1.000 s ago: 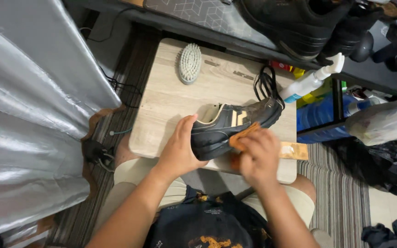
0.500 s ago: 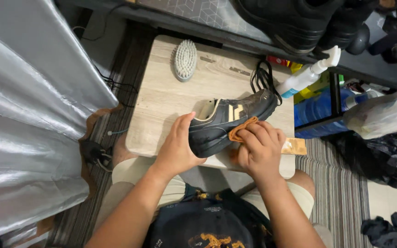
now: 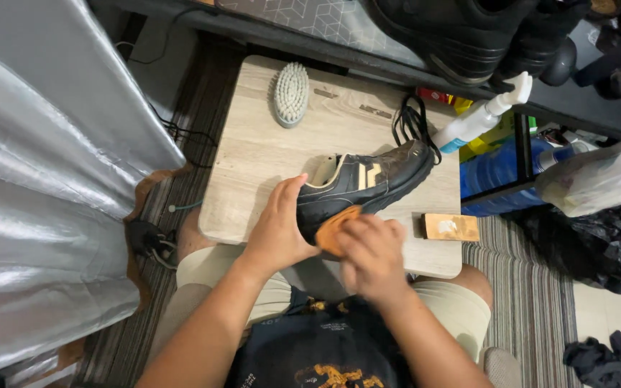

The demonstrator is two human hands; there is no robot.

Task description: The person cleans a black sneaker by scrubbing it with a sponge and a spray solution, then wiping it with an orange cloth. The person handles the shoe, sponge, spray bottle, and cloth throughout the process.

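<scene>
A black sneaker (image 3: 375, 183) with tan stripes lies on its side on a small light wooden table (image 3: 253, 158). My left hand (image 3: 282, 223) grips its heel end. My right hand (image 3: 371, 251) presses an orange cloth (image 3: 336, 226) against the heel and sole near the table's front edge. Black laces (image 3: 412, 122) lie loose beyond the toe.
A white brush (image 3: 291, 93) lies bristles up at the table's far left. A small wooden block (image 3: 451, 227) sits at the front right corner. A white spray bottle (image 3: 483, 118) leans at the right edge. Silver curtain (image 3: 44, 179) hangs left; shoes (image 3: 468, 36) sit on a shelf behind.
My right hand with the orange cloth has slid from the sneaker's side back toward its heel. The left hand keeps its hold on the heel.
</scene>
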